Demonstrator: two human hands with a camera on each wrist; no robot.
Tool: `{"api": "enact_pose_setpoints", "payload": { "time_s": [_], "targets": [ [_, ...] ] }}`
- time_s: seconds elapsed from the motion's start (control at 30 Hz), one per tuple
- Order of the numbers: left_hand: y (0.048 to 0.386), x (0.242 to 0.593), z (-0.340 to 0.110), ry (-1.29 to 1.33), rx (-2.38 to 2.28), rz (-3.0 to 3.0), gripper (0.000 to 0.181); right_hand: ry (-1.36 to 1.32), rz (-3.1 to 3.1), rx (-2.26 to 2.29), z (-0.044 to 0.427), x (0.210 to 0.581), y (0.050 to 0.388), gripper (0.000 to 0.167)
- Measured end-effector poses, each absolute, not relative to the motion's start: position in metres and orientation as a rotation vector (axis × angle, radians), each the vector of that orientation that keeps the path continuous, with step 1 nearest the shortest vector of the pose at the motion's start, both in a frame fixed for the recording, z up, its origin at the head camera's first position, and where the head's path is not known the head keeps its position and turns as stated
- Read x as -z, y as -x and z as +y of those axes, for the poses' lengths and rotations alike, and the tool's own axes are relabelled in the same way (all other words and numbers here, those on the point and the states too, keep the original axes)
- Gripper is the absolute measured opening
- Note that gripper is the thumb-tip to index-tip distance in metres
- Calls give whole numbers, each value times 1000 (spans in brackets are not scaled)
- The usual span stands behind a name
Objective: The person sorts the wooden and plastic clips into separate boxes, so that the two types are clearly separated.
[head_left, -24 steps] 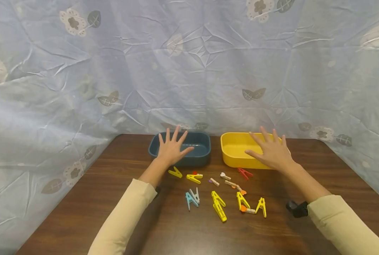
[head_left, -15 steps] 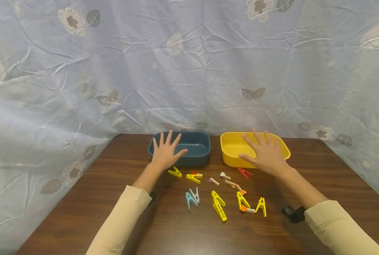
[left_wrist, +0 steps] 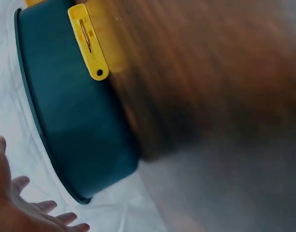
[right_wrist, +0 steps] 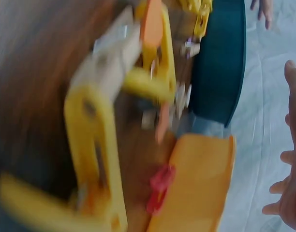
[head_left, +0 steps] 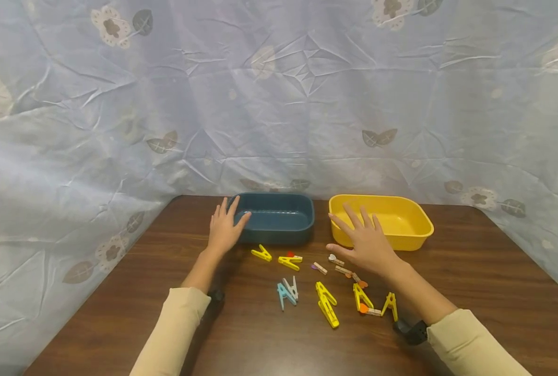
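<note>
Clock directions are read from the middle of the pegs, 12 pointing away from the person. A floral cloth backdrop (head_left: 279, 120) rises at 12 behind the brown desk (head_left: 241, 334). Dark blue tub (head_left: 279, 237) between 10 and 11; yellow tub (head_left: 405, 243) between 1 and 2. Left hand (head_left: 223, 230) at 10, near the blue tub's outer end, and right hand (head_left: 371, 245) at 2, near the yellow tub: each grip wide, fingers spread, holding nothing. On the desk: yellow pegs (head_left: 329, 315) at 4, 6 and 10; blue peg (head_left: 281, 290) and grey peg (head_left: 293, 294) between 8 and 9; red peg (right_wrist: 161, 181) just beside the yellow tub; small wooden pegs (head_left: 342, 270) about the middle.
</note>
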State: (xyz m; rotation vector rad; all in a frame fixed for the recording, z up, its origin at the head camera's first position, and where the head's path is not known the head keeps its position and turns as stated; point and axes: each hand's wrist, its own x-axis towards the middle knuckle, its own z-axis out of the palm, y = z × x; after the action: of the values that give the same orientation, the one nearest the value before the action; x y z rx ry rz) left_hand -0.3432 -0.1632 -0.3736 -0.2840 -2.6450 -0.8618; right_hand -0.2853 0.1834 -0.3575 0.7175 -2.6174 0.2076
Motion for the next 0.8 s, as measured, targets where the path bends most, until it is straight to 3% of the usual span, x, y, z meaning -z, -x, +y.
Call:
{"api": "enact_pose_setpoints", "payload": {
  "time_s": [0.5, 0.8],
  "targets": [
    [348, 398, -196, 98, 1592, -2487, 63, -751, -2674, -568, 142, 375, 288, 66],
    [346, 414, -199, 143, 1789, -2384, 68, -730, -2768, -963, 131, 388, 291, 38]
  ]
}}
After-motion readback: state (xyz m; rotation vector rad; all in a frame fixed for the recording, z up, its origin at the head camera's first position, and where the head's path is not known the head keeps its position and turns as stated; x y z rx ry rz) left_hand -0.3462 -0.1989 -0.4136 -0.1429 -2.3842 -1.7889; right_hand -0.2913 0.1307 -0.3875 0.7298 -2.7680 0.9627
